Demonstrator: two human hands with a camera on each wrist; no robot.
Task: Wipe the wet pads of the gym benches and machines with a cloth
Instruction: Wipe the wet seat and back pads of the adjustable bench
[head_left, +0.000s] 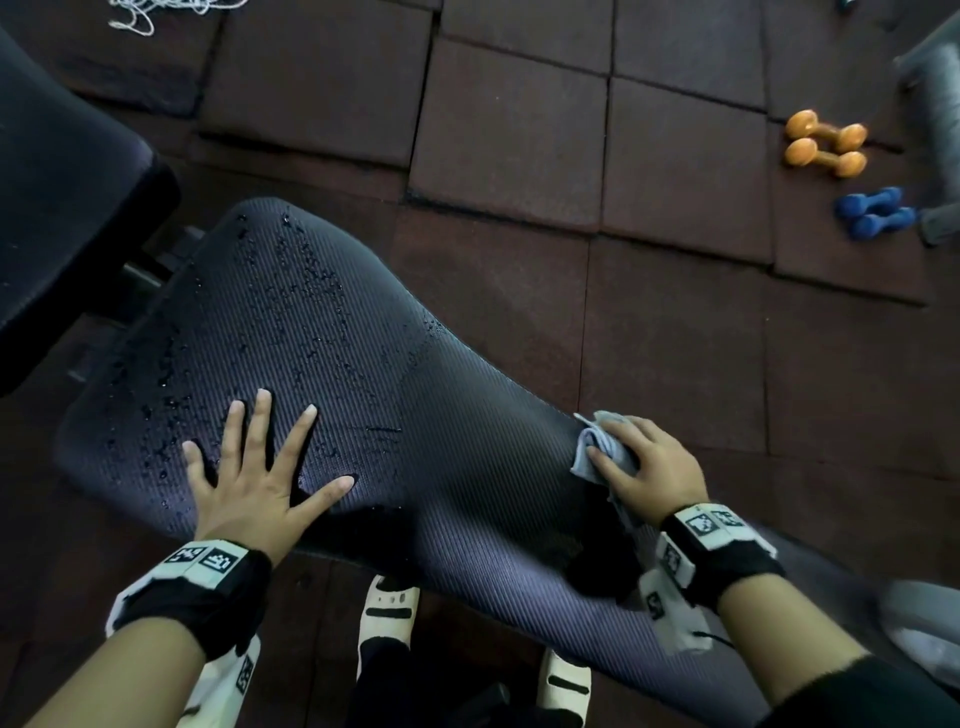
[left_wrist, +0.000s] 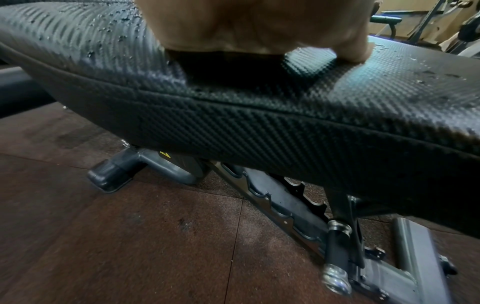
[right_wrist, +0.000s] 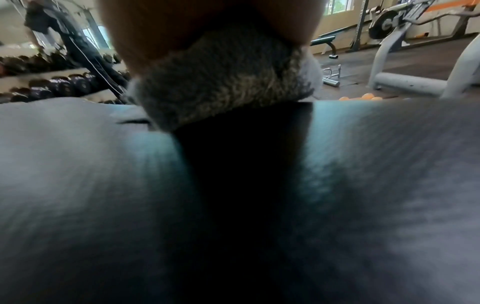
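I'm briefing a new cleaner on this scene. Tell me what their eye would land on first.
First, the long dark ribbed bench pad, its wider far-left part beaded with water droplets. Next, the two hands on it: the left hand spread flat on the wet part, the right hand pressing a grey fluffy cloth at the pad's right edge. Then the orange dumbbells and blue dumbbells on the reddish rubber floor tiles, upper right.

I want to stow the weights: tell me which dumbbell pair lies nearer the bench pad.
The blue dumbbells; the orange dumbbells lie farther up the floor, away from the bench pad.
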